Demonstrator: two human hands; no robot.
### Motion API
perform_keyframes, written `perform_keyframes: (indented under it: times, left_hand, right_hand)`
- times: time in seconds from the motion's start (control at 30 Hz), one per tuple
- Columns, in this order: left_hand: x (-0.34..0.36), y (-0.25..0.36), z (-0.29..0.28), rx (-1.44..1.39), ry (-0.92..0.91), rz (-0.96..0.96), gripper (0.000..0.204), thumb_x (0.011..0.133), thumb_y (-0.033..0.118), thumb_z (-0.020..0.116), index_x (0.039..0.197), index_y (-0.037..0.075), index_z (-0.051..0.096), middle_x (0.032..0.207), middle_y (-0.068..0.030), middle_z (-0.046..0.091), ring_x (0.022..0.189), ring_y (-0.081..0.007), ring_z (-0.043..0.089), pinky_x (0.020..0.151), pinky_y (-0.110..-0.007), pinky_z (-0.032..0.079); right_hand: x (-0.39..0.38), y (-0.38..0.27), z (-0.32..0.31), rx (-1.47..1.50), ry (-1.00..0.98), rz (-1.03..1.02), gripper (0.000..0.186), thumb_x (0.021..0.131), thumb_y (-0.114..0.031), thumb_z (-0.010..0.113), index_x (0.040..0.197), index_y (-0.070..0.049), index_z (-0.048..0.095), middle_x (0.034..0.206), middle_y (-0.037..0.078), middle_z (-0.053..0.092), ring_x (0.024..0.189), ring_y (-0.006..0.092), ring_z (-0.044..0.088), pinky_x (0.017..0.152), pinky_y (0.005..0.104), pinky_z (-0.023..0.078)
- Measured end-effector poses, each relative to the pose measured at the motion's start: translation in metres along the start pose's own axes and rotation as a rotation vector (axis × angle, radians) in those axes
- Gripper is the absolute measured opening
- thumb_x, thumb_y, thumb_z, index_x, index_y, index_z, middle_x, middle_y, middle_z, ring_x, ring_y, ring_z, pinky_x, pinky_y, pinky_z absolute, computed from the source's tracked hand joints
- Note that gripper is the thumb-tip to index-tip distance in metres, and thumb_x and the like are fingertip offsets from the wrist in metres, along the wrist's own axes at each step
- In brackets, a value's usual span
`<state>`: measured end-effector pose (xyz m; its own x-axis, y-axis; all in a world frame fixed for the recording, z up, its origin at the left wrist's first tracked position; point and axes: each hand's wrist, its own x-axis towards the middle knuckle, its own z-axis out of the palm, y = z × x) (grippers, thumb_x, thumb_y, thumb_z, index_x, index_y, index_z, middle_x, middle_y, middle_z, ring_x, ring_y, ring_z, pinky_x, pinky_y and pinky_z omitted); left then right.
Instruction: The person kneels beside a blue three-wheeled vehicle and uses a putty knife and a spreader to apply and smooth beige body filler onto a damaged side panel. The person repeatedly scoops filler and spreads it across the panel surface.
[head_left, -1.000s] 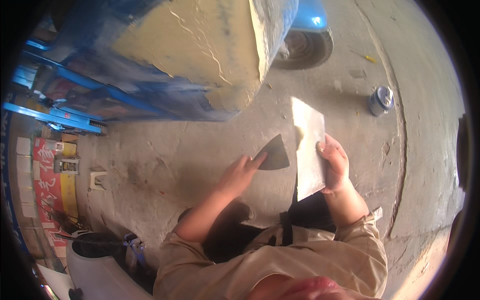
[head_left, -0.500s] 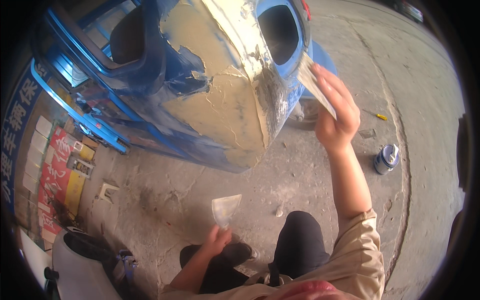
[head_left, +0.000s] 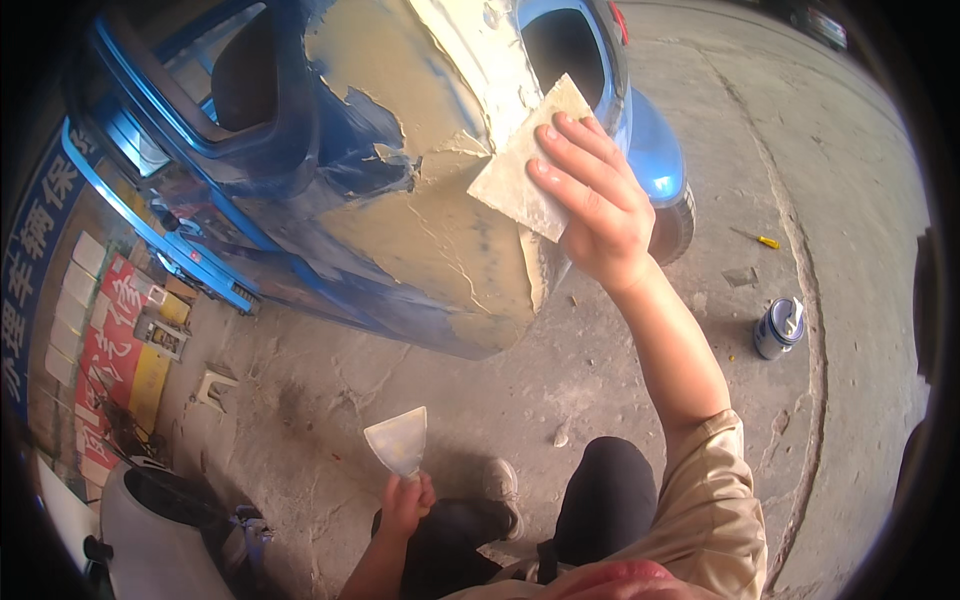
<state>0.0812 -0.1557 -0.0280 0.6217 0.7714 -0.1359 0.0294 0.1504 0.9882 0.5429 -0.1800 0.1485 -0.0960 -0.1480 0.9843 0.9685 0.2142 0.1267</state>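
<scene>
Whereas the left hand (head_left: 405, 503) grips a putty knife (head_left: 399, 440) apart from the blue bodywork (head_left: 355, 150), the right hand (head_left: 597, 200) holds a pale plate (head_left: 520, 172) under flattened fingers, apparently against the coated corner; uneven finger pressure might gouge the beige filler (head_left: 410, 232), a tilted edge leave ridges.

1. One left hand (head_left: 404, 505) and one right hand (head_left: 603, 205), making two bare hands.
2. One triangular-bladed putty knife (head_left: 400, 440).
3. One flat rectangular spreader (head_left: 530, 170).
4. One blue vehicle body (head_left: 368, 150), showing two dark openings (head_left: 565, 60) and one red lamp (head_left: 619, 22).
5. One partly hidden wheel (head_left: 677, 226).
6. One dark blue tin (head_left: 774, 336).
7. One yellow-handled screwdriver (head_left: 767, 242).
8. One small white stool (head_left: 214, 388).
9. Two dark trouser legs (head_left: 608, 498) and one pale shoe (head_left: 502, 485).
10. Two signboards: one blue signboard (head_left: 48, 262), one red-and-yellow signboard (head_left: 118, 345).
11. Four pale rectangular panels (head_left: 78, 290), stacked in one column.
12. One distant car (head_left: 822, 28).
</scene>
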Motion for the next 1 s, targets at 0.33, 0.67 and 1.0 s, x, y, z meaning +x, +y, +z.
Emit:
perform_keyframes:
  times: [0.33, 0.67, 1.0]
  left_hand:
    - [0.015, -0.007, 0.004, -0.022, -0.138, -0.054, 0.034, 0.094, 0.032, 0.059, 0.103, 0.004, 0.043, 0.085, -0.0063, 0.050, 0.062, -0.0133, 0.046, 0.056, -0.030, 0.040]
    - [0.021, -0.009, -0.001, 0.020, -0.170, -0.026, 0.034, 0.095, 0.034, 0.058, 0.104, 0.004, 0.042, 0.084, -0.0062, 0.049, 0.062, -0.0125, 0.045, 0.056, -0.029, 0.039]
    - [0.029, -0.011, -0.008, 0.053, -0.209, -0.010, 0.031, 0.096, 0.032, 0.056, 0.097, 0.003, 0.045, 0.081, -0.0059, 0.049, 0.061, -0.0126, 0.045, 0.056, -0.028, 0.038]
  right_hand:
    - [0.029, 0.013, -0.024, -0.054, 0.056, -0.022, 0.047, 0.074, 0.010, 0.050, 0.112, -0.009, 0.071, 0.115, 0.013, 0.068, 0.114, 0.0336, 0.062, 0.103, 0.0444, 0.044]
    - [0.021, 0.009, -0.004, -0.051, 0.007, -0.103, 0.038, 0.075, 0.003, 0.062, 0.110, -0.009, 0.072, 0.114, 0.011, 0.068, 0.108, 0.0332, 0.064, 0.096, 0.0433, 0.050]
    - [-0.041, -0.016, -0.024, -0.094, -0.107, 0.041, 0.032, 0.080, 0.001, 0.063, 0.108, -0.008, 0.072, 0.115, 0.011, 0.068, 0.113, 0.0309, 0.062, 0.101, 0.0437, 0.048]
